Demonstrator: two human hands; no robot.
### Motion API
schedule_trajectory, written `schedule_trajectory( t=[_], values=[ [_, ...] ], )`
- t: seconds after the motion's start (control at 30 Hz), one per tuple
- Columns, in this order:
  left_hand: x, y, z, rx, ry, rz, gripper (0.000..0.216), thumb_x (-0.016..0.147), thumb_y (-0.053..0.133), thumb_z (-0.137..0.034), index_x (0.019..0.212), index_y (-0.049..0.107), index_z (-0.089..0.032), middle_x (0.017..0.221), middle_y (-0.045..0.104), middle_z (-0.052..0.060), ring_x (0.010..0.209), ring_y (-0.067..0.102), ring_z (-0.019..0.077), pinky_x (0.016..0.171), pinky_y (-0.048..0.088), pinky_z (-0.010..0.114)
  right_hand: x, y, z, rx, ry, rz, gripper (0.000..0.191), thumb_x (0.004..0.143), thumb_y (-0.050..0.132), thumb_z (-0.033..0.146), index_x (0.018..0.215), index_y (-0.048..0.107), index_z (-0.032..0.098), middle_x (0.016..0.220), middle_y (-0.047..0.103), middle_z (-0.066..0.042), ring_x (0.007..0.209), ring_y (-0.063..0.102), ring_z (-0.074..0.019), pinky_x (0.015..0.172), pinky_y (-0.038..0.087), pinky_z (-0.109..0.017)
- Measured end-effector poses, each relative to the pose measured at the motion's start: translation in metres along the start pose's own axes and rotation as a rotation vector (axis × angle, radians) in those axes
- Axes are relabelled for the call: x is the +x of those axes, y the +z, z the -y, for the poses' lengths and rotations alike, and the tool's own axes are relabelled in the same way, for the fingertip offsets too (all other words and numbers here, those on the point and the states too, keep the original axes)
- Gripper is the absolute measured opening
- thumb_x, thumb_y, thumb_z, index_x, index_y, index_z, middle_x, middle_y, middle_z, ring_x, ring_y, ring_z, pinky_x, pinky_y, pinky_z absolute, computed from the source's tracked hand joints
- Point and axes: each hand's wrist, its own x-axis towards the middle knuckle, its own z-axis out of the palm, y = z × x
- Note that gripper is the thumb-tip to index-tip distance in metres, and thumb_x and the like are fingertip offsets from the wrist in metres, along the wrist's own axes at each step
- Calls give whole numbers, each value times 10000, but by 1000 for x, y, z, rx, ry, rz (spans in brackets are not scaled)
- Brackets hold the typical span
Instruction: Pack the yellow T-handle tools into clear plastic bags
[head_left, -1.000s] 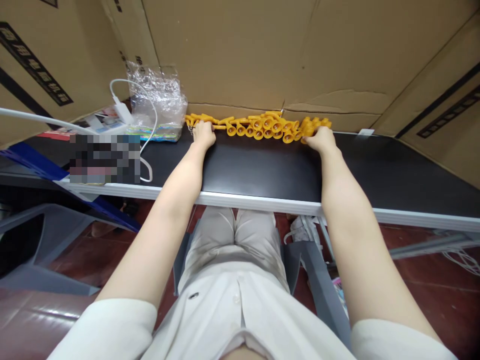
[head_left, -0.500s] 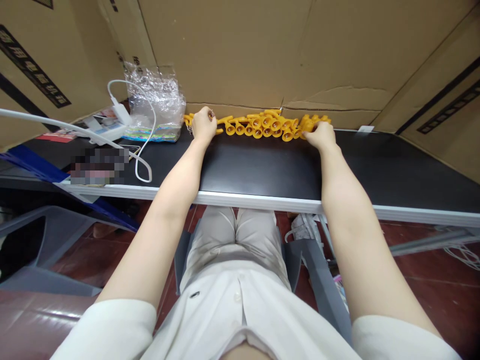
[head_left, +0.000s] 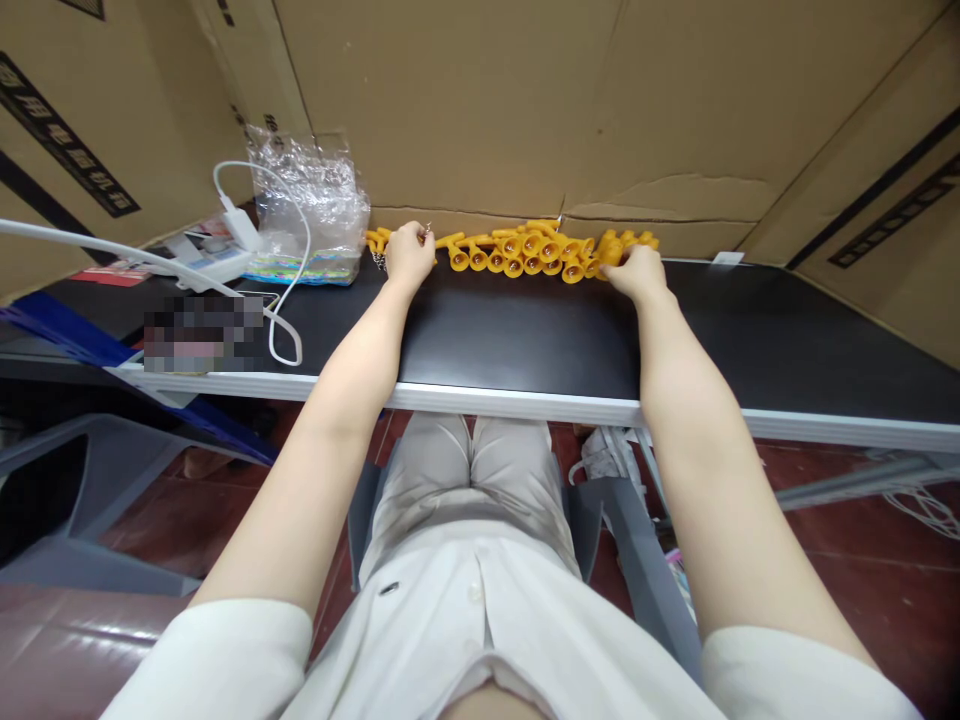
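Note:
Against the back cardboard, a low stacked row of small yellow horn-shaped pieces (head_left: 514,258) lies on the black tabletop, most with round flared mouths facing me. My left hand (head_left: 410,256) is closed at the row's left part, a bit of thin metal chain (head_left: 428,231) showing at its fingertips. More yellow pieces with little chains (head_left: 379,260) lie just left of it. At the right end, my right hand (head_left: 636,270) has its thumb and fingers around yellow pieces (head_left: 626,241), partly hiding them.
Left of the row stands a stack of clear plastic bags (head_left: 311,205) over colourful flat packs (head_left: 315,268). A white cable (head_left: 289,345) loops near a power strip (head_left: 217,265). Cardboard walls (head_left: 487,110) enclose the back and sides; a pale metal edge (head_left: 510,402) runs along the front.
My left hand has turned slightly, and more of the chain shows at its fingertips. My right hand stays at the row's right end.

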Motion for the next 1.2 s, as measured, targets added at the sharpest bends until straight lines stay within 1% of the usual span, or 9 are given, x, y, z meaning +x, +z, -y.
schedule_trajectory(
  t=[0.27, 0.4, 0.53, 0.63, 0.73, 0.83, 0.97, 1.03, 1.2],
  values=[
    [0, -2, -5, -40, -7, -47, 336, 1047, 512, -396, 1110, 780, -203, 1094, 807, 151, 1248, 716, 332, 1116, 519, 367, 1, 1, -1, -4, -24, -23, 465, 980, 693, 457, 1335, 746, 162, 1336, 740, -247, 1323, 678, -446, 1184, 529, -580],
    [-2, -4, -9, -80, 28, -37, 327, 1034, 517, -409, 1084, 770, -208, 1018, 799, 123, 1235, 698, 312, 1085, 517, 335, 1, 1, 0, -7, -30, -16, 466, 998, 683, 477, 1344, 739, 170, 1325, 741, -236, 1327, 675, -437, 1187, 528, -575],
    [-1, -1, -9, -67, 17, -20, 339, 1046, 528, -456, 1060, 757, -207, 1039, 793, 124, 1212, 710, 303, 1052, 523, 322, -3, -2, 3, -32, -12, 4, 414, 1026, 664, 439, 1324, 743, 162, 1361, 722, -231, 1353, 662, -415, 1196, 520, -518],
    [1, 5, -6, -83, 11, 26, 347, 1055, 543, -485, 1092, 740, -202, 1064, 794, 133, 1164, 741, 307, 1051, 542, 363, -6, -4, 6, -32, -11, 12, 402, 1023, 667, 398, 1322, 743, 140, 1370, 720, -241, 1343, 668, -409, 1189, 522, -509],
    [0, 11, -2, -90, 0, 94, 265, 1039, 587, -420, 1074, 721, -194, 962, 787, 116, 1043, 776, 294, 1007, 581, 394, -7, -4, 7, -24, -12, 12, 446, 1023, 668, 457, 1335, 739, 146, 1369, 717, -242, 1344, 667, -417, 1192, 516, -521],
    [-2, 14, 0, -87, 0, 198, 170, 994, 663, -343, 1041, 716, -188, 890, 781, 107, 898, 795, 286, 917, 623, 410, -5, -3, 5, -15, -18, 5, 499, 1014, 670, 524, 1344, 736, 157, 1356, 716, -241, 1344, 665, -429, 1190, 519, -534],
    [-5, 14, 1, -96, 20, 365, 153, 948, 723, -309, 1042, 737, -190, 878, 799, 119, 777, 795, 283, 801, 653, 426, 2, 1, 0, 1, -31, -16, 510, 995, 682, 528, 1351, 729, 165, 1327, 730, -241, 1316, 676, -442, 1171, 532, -575],
    [-6, 14, 1, -89, 43, 408, 146, 942, 725, -306, 1021, 750, -186, 890, 807, 119, 772, 795, 277, 813, 653, 424, 5, 3, -2, 1, -35, -28, 496, 992, 683, 508, 1358, 724, 176, 1317, 739, -236, 1314, 677, -448, 1168, 533, -593],
    [-5, 15, 2, -40, 88, 415, 138, 913, 748, -328, 965, 770, -202, 877, 803, 86, 839, 800, 272, 905, 626, 387, 11, 6, -4, -8, -26, -33, 492, 1031, 631, 480, 1396, 687, 156, 1392, 699, -255, 1380, 640, -448, 1201, 504, -567]
  ],
)
